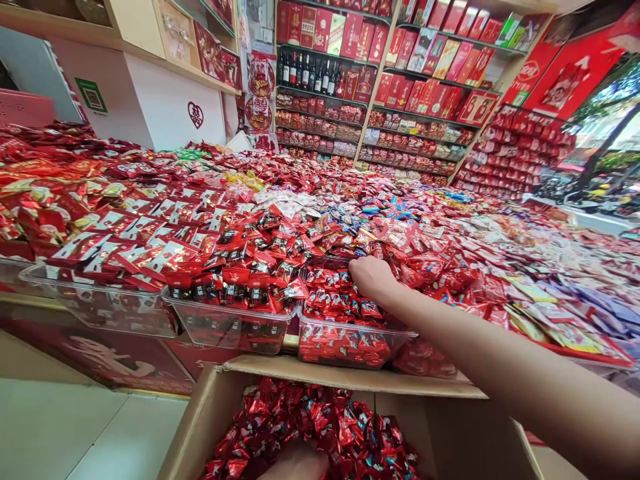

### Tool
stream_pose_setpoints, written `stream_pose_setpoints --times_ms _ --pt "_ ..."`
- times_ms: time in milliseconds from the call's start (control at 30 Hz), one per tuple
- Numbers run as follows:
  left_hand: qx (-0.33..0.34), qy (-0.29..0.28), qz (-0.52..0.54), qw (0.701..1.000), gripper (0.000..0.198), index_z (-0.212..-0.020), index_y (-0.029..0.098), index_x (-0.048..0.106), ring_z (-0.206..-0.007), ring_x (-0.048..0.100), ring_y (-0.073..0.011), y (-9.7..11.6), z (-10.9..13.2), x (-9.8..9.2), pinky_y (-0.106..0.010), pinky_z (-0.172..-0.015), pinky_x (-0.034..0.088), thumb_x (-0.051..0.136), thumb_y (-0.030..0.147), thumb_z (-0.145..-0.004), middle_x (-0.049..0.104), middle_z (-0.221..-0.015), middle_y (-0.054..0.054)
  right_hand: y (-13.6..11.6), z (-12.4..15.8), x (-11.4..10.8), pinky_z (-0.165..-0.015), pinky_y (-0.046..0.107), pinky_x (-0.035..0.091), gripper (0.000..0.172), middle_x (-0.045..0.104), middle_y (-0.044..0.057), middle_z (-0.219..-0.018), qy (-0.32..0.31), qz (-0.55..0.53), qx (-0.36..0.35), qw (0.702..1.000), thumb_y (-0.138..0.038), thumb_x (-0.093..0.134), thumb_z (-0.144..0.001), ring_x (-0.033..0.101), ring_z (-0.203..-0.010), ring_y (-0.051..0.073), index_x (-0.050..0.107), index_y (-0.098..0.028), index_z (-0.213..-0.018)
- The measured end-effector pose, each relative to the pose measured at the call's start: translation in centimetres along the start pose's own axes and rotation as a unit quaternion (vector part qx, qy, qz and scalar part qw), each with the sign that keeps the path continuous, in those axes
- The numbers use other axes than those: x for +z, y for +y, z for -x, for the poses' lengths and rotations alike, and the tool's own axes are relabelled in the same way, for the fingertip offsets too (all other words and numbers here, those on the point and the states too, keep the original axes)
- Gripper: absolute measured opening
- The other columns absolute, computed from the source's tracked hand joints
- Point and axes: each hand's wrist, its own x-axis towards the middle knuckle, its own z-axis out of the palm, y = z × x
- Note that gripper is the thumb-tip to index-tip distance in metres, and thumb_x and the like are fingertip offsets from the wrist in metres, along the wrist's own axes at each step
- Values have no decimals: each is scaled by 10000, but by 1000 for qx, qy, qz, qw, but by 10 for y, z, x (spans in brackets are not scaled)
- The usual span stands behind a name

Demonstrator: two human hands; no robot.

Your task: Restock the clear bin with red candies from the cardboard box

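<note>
My right hand (373, 277) reaches over the back part of a clear plastic bin (350, 323) filled with red-wrapped candies (330, 293). Its fingers are curled down and closed; what they hold, if anything, is hidden behind the hand. At the bottom edge my left hand (300, 461) is low in an open cardboard box (350, 375), among shiny red-wrapped candies (320, 420). That hand is blurred and partly cut off, and its fingers do not show.
Left of the bin stands another clear bin (235, 320) of dark-and-red packets. Heaped sweets cover the long display behind. Shelves (383, 60) with red boxes and bottles line the back wall. Pale floor tiles (100, 427) show at lower left.
</note>
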Motion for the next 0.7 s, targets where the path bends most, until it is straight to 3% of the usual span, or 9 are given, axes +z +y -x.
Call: stream_pose_setpoints --times_ms 200,367,700 --pt "-12 -8 -92 996 246 -804 236 624 -819 550 -266 1 -3 1 -366 -696 401 559 300 -576 624 -883 -73 2 -7 10 -690 289 406 275 610 151 -872 -38 7 -4 999 -87 353 -736 557 -847 225 604 -103 -848" --pt "-2 -19 -144 989 262 -832 149 639 -833 558 -330 6 0 0 -427 -690 411 493 249 -638 624 -907 -174 6 -13 12 -664 273 421 266 621 143 -859 -82 13 -24 996 -88 392 -713 573 -813 218 614 -108 -859" --pt "-28 -17 -156 987 339 -936 164 578 -855 550 -349 0 -10 7 -455 -685 405 481 189 -612 617 -932 -183 26 -9 -8 -631 247 421 278 625 133 -864 -110 11 -41 993 -87 402 -697 578 -791 203 607 -107 -883"
